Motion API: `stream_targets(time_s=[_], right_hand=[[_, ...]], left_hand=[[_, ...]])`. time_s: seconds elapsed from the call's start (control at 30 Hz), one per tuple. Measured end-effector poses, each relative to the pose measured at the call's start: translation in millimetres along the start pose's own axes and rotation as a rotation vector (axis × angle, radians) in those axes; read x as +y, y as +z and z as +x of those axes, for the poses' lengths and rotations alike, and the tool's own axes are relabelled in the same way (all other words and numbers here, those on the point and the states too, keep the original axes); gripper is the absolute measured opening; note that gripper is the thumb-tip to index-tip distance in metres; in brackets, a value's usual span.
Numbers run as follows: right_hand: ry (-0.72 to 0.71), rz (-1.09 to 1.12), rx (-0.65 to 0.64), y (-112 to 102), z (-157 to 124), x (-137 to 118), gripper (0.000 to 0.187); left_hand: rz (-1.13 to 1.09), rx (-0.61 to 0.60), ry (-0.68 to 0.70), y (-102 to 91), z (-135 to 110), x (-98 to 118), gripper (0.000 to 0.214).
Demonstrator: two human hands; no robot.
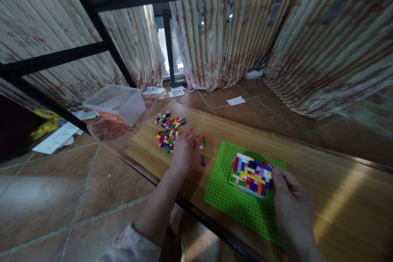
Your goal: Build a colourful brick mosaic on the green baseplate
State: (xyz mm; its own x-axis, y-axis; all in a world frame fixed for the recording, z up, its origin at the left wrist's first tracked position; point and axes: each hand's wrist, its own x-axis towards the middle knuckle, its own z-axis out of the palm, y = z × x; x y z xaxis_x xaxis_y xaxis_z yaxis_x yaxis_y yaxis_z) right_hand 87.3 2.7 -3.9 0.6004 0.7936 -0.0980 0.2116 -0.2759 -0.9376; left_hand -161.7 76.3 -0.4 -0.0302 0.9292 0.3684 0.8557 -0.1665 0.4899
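Observation:
A low rectangular build of multicoloured toy bricks (250,176) sits on a green studded baseplate (221,188), with one black brick on its top. At the build's right end, my right hand (293,202) has its thumb and fingers closed against the edge; part of the grip is hidden. To the left, my left hand (186,153) reaches down beside a spread of small loose bricks (167,135). Its fingers are curled together, and whatever is between them cannot be made out. A few stray bricks (203,160) lie between that hand and the baseplate.
The wooden bench (344,196) runs left to right under everything. Past its left end stands a clear plastic bin (123,106). A black metal frame (98,24) crosses in front of striped curtains (208,49). Papers (58,137) lie on the tiled floor.

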Motion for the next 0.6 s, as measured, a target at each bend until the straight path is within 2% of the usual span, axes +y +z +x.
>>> stream_targets(time_s=[0.17, 0.33, 0.47, 0.6], right_hand=[[-0.026, -0.010, -0.016, -0.7, 2.0, 3.3, 0.049], [-0.056, -0.022, -0.020, -0.6, 2.3, 1.1, 0.049], [-0.051, -0.058, -0.017, -0.9, 0.8, -4.0, 0.050], [-0.058, -0.070, -0.017, -1.4, 0.8, -4.4, 0.050]], left_hand=[[0.073, -0.094, 0.032, -9.6, 1.4, -8.7, 0.020], [0.170, -0.156, 0.032, -18.4, -3.6, -6.8, 0.019], [0.172, -0.201, 0.023, -17.9, -4.1, -4.8, 0.019], [0.113, -0.186, 0.029, -14.6, -2.5, -6.1, 0.022]])
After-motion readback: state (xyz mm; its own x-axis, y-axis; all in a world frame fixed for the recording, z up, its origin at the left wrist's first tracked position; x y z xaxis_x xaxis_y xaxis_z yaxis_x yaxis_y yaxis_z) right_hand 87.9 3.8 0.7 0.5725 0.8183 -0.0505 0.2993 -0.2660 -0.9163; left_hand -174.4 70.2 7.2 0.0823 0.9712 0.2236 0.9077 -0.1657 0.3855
